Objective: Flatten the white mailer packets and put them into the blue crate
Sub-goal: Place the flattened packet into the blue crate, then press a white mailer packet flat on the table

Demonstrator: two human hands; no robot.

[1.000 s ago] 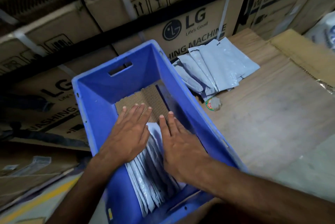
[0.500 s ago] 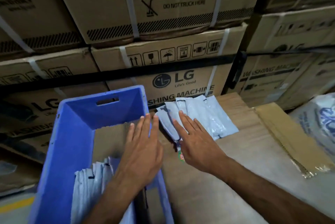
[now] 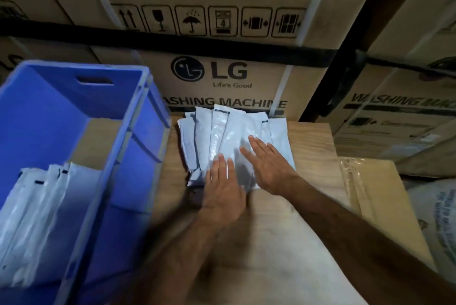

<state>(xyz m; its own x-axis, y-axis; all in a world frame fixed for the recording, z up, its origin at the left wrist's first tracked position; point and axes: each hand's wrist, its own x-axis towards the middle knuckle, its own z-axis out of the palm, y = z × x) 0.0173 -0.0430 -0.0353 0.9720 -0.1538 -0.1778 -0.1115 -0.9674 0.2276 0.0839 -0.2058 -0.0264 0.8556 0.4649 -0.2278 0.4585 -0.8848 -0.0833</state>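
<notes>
A blue crate (image 3: 74, 132) at left already holds a batch of white mailer packets (image 3: 42, 208). Beside it, on the wooden counter (image 3: 313, 156), a fanned pile of packets (image 3: 222, 132) remains. The left hand (image 3: 223, 193) and right hand (image 3: 267, 165) press it, fingers straight and flat.

The blue plastic crate (image 3: 128, 146) sits at the left on the wooden tabletop (image 3: 313, 156). In its near part lies a stack of white mailer packets (image 3: 42, 208), apparently on a brown cardboard sheet (image 3: 98, 141) lining the floor. Right of the crate, a fanned pile of white mailer packets (image 3: 222, 137) lies at the tabletop's far edge. The left hand (image 3: 223, 193) and right hand (image 3: 270, 167) rest flat on its near end, side by side. Behind stand strapped cardboard cartons (image 3: 222, 77); a flat cardboard piece (image 3: 377, 196) lies right.
</notes>
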